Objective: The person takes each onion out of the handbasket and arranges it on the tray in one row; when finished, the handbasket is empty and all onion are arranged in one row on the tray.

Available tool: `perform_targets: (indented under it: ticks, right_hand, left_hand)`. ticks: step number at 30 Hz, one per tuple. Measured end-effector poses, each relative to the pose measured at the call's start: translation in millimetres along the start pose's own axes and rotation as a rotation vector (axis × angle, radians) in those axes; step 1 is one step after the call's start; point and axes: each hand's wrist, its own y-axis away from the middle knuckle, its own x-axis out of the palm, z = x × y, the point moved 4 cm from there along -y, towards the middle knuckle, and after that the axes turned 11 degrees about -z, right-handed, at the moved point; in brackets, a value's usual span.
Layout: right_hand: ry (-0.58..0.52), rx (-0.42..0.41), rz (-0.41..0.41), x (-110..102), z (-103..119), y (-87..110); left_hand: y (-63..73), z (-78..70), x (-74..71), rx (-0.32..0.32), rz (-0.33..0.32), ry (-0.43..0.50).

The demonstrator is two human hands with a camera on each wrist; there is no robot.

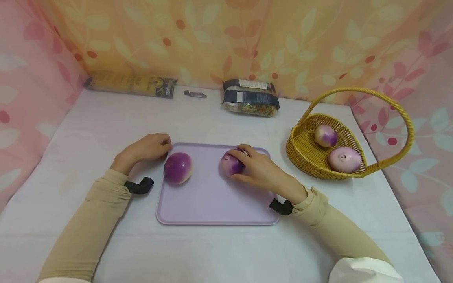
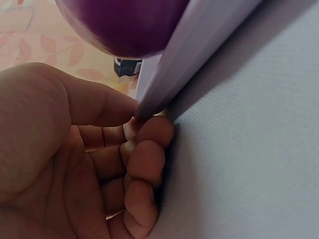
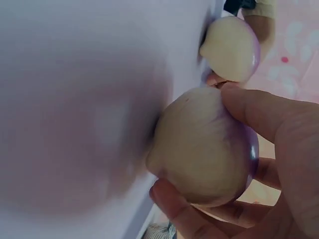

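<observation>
A lilac tray lies flat in front of me. At its upper left corner my left hand pinches the rim, the thumb against the edge and the other fingers curled below, as the left wrist view shows. A purple and white turnip sits on the tray's left side, close to that hand. Toward the tray's upper right, my right hand grips a second turnip with thumb and fingers around it. Its pale underside with the root tip faces the tray; whether it touches the tray I cannot tell.
At the right stands a yellow wicker basket with a tall handle, holding a smaller turnip and a larger pale one. Along the back lie a long yellow packet, a small wrapped candy and a dark packet.
</observation>
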Motion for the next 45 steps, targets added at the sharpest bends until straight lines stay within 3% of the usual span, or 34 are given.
perform_targets:
  ticks: [21, 45]
  right_hand:
    - [-0.01, -0.014, 0.054, 23.5, 28.8, -28.5]
    - [0.0, -0.069, 0.039, 29.6, 38.2, -31.3]
  left_hand:
    - [-0.6, 1.5, 1.0, 0.0, 0.002, -0.001]
    - [0.2, -1.9, -0.9, 0.003, -0.002, -0.009]
